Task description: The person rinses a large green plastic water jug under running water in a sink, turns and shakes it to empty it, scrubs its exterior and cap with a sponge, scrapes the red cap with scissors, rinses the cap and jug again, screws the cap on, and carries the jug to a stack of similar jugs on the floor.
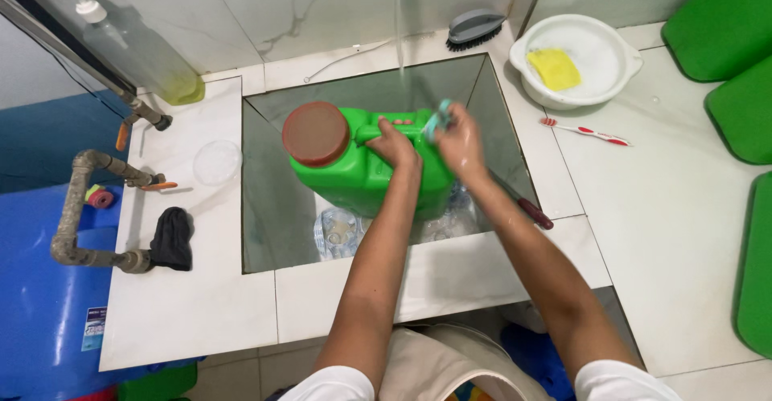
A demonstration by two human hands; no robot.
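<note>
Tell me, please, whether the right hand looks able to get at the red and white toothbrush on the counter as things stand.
Probably yes, once freed: the toothbrush lies in the open on the white counter to the right of the sink, nothing over it. But the right hand is holding a small teal scrubber against the green jerrycan.

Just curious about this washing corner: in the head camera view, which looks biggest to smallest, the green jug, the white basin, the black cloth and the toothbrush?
1. Green jug, held over the sink.
2. White basin.
3. Black cloth.
4. Toothbrush: longer than the cloth but far thinner, so these last two are close.
</note>
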